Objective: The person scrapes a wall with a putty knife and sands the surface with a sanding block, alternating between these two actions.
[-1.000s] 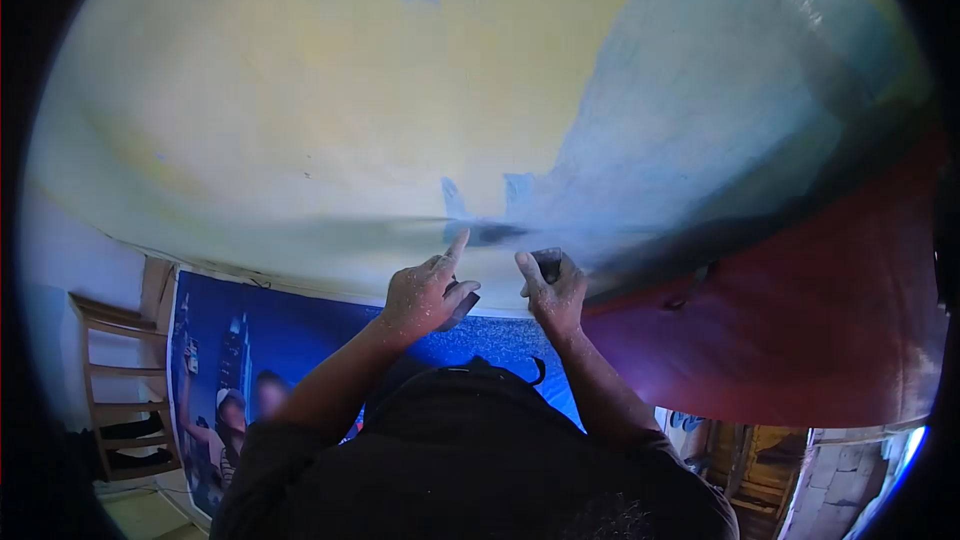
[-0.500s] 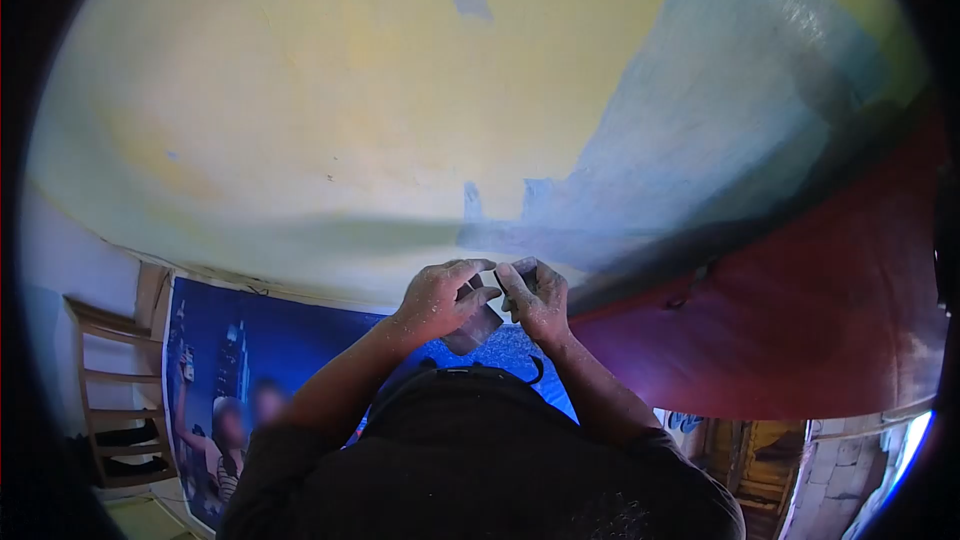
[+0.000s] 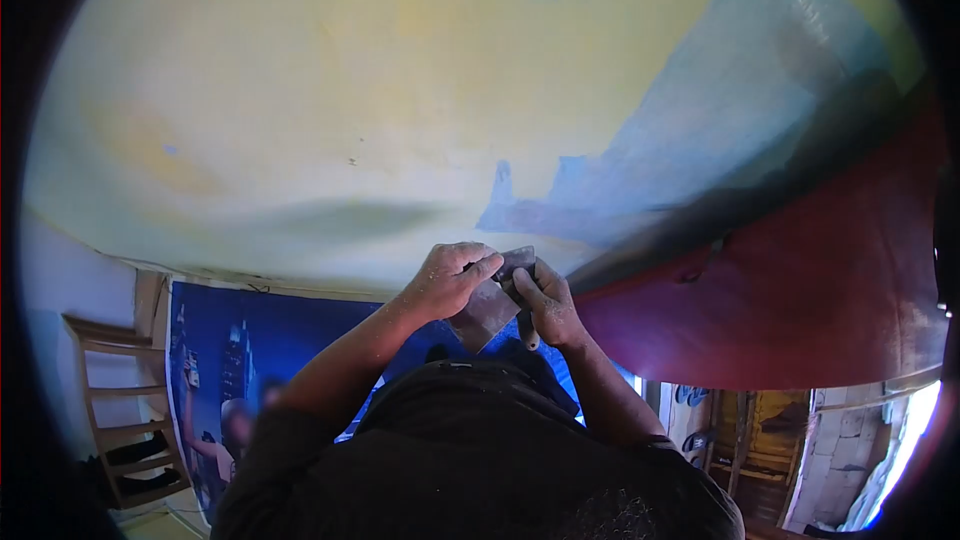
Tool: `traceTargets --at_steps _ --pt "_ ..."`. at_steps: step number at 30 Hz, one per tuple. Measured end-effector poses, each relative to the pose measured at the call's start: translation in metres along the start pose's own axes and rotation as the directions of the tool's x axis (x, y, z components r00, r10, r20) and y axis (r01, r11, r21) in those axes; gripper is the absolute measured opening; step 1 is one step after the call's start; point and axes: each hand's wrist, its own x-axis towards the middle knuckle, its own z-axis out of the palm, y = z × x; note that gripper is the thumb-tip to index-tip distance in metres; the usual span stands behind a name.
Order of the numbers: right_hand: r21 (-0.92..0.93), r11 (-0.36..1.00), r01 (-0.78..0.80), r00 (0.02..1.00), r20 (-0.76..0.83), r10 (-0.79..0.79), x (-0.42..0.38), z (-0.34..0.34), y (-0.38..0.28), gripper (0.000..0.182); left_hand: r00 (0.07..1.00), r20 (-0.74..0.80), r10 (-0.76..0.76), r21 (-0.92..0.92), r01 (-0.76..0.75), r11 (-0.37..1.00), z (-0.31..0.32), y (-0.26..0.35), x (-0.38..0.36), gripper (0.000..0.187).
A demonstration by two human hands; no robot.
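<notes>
My left hand [image 3: 452,280] is closed on a thin, flat, grey-brown rectangular piece [image 3: 486,316]; it hangs below the fingers, and I cannot make out its material. In my right hand [image 3: 550,308] is a putty knife [image 3: 517,261], its dark blade pointing up and its handle end showing beneath the palm. The left fingertips come right up to the blade and seem to touch it. Pale dust coats both hands. Just beyond them rises a yellowish wall [image 3: 300,130] with a blue-grey patch [image 3: 660,140] on its right side.
A dark red sheet [image 3: 780,290] hangs at the right. Below left are a blue printed banner [image 3: 300,325] with pictured people and a wooden rack [image 3: 125,390]. Wooden framing [image 3: 755,440] and pale blocks [image 3: 840,450] stand at the lower right.
The putty knife's blade now shows upright between the hands, and its handle shows below the right hand. The left hand's fingers have moved against the blade. My view has shifted slightly left.
</notes>
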Motion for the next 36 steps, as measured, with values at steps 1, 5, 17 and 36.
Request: traceTargets --at_steps 1,5,17,36 --pt "-0.037 0.999 0.003 1.000 -0.015 -0.004 0.001 -0.001 0.004 0.031 0.999 -0.040 0.019 0.014 -0.019 1.000 0.002 -0.002 0.000 0.031" --pt "-0.187 0.970 0.158 0.978 -0.104 -0.179 0.012 -0.020 0.033 0.027 0.879 -0.334 -0.341 -0.090 0.330 0.940 0.018 -0.007 -0.002 0.038" --pt "-0.439 0.898 -0.040 0.995 -0.103 -0.006 0.007 -0.050 -0.005 0.058 0.878 -0.456 -0.149 -0.061 0.136 0.989 0.071 0.002 0.018 0.042" --pt "-0.183 0.935 0.304 0.913 -0.222 -0.341 0.065 -0.061 0.034 0.026 0.961 -0.216 0.173 0.522 -0.037 0.852 0.032 -0.015 0.020 0.028"
